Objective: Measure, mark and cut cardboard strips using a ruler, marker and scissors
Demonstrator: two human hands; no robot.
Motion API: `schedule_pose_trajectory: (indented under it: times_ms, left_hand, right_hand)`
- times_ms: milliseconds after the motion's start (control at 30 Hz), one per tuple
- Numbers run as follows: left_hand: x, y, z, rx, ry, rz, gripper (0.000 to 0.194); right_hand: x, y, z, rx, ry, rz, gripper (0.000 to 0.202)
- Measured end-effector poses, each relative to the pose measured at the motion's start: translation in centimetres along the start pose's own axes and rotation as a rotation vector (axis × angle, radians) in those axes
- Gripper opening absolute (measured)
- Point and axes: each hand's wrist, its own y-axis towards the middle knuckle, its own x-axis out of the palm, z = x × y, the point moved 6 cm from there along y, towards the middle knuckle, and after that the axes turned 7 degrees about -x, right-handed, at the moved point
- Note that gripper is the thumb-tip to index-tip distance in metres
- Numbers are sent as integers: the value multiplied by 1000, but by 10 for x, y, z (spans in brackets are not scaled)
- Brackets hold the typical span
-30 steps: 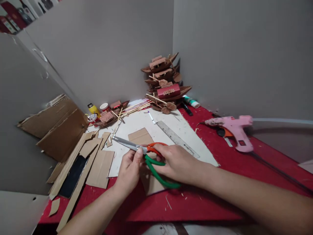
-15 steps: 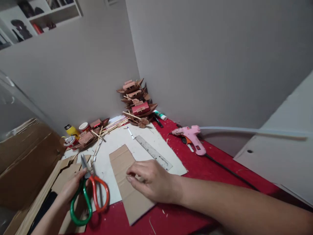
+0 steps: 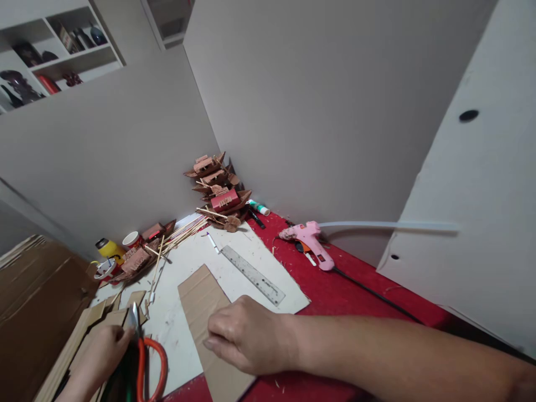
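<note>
My left hand [image 3: 100, 354] is closed around the blade end of a pair of scissors [image 3: 162, 363]. Their red-orange handle loops below the fingers. The green handle is mostly hidden in shadow, and one silver blade tip points up beside the thumb. A long strip of cardboard [image 3: 201, 296] lies on a white sheet [image 3: 176, 329], reaching over the red table at its near end. My right hand [image 3: 247, 335] rests over the strip's right side with fingers curled closed. Nothing shows between them.
A clear ruler [image 3: 253, 274] and a white pen [image 3: 213, 242] lie on the sheet. A pink glue gun [image 3: 314, 240] with a long glue stick is at right. Model boats [image 3: 224, 198] are stacked in the corner. Cups, a yellow bottle [image 3: 109, 250], thin sticks and cardboard [image 3: 37, 296] line the left.
The view has tilted, and things appear lower and further left. My left hand has moved down and left with the scissors, whose handles have turned. My right hand stays over the cardboard strip, fingers more tightly closed.
</note>
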Motion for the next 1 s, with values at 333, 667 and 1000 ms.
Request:
schedule_pose_trajectory:
  times_ms: [333, 667, 1000]
  left_hand:
    - [-11, -2, 173, 241, 166, 96, 32]
    - [48, 68, 281, 190, -95, -127, 37]
    - [52, 62, 236, 74, -505, -360, 37]
  right_hand:
    - [-3, 2, -9, -44, -39, -75, 22]
    - [0, 5, 2, -22, -120, -168, 26]
    - [-16, 9, 13, 88, -105, -106, 23]
